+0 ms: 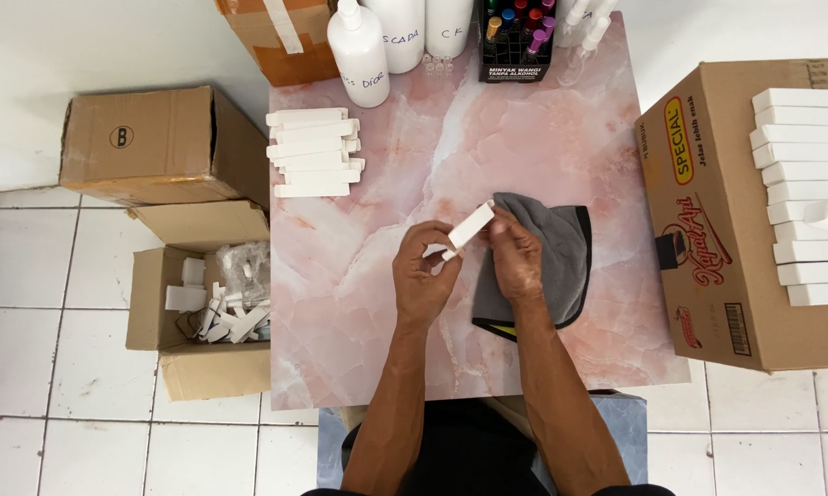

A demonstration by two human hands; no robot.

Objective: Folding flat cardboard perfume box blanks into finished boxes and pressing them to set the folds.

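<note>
My left hand (pixel 425 280) and right hand (pixel 515 257) pinch the small white box (pixel 470 228) between closed fingertips, tilted above the grey cloth (pixel 547 262) on the pink table (pixel 377 349). Beyond lie stacked flat boxes (pixel 313 152), then white bottles (pixel 377 41), within easy reach.

Both bare forearms come up from the bottom edge and lean toward each other, so the two hands meet near the middle. The left hand (pixel 425 278) is seen from its back, with the fingers curled inward and the thumb side turned to the right hand (pixel 515 257). The right hand is also bent at the wrist, its fingers are closed in a pinch, and its fingertips are very near to those of the left hand
</note>
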